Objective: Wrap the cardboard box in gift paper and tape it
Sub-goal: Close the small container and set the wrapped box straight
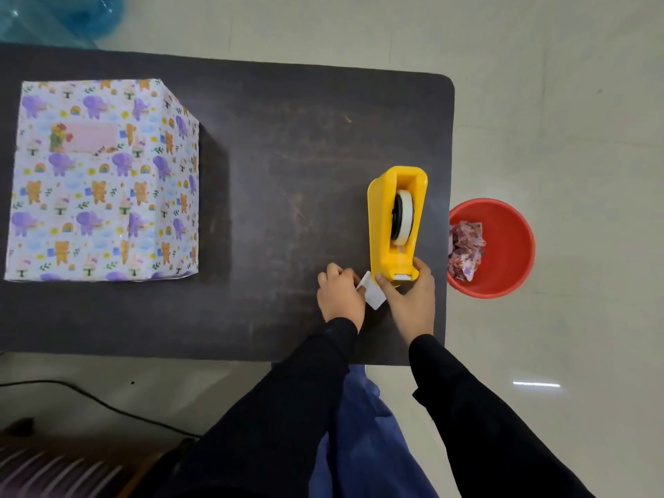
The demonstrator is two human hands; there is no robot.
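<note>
A large box point(104, 181) covered in gift paper printed with purple elephants, bears and rainbows stands on the left of the dark table point(287, 138). A yellow tape dispenser point(397, 221) with a white roll stands near the table's right edge. My right hand point(409, 300) grips the dispenser's near end, thumb on one side and fingers on the other. My left hand point(339, 292), just left of it, pinches a short white piece of tape point(373, 292) that hangs between the two hands.
A red bucket point(503, 246) holding crumpled gift-paper scraps sits on the floor right of the table. A blue plastic bag point(61, 16) lies beyond the far left corner. A black cable point(93, 404) runs over the floor near my left side.
</note>
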